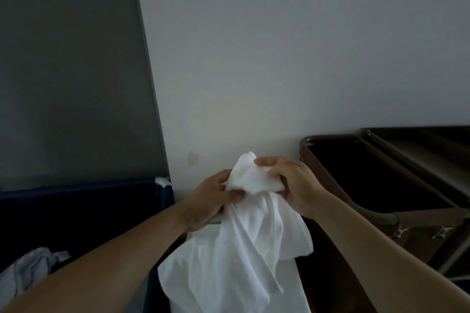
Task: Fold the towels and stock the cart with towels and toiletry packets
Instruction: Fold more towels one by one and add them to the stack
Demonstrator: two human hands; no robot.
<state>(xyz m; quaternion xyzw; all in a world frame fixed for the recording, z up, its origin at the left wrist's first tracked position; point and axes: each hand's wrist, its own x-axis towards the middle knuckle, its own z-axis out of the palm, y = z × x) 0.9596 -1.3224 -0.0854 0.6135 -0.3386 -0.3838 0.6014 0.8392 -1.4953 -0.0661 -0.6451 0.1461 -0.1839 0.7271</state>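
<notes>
White towel [239, 256] bunched at its top between both hands, left hand [211, 201] fingers curled pinching cloth, right hand [290, 183] fingers gripping the crumpled edge, rest hanging below the fingers; dark cart [381, 173] right of them; no writing legible

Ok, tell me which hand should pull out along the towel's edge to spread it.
Right, probably. The right hand pinches the towel at its top edge, while the left hand grips the bunch lower down and can anchor it.

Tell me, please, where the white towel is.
The white towel hangs lower centre in the head view, held by the left hand and right hand, between the blue bin and cart.
</notes>
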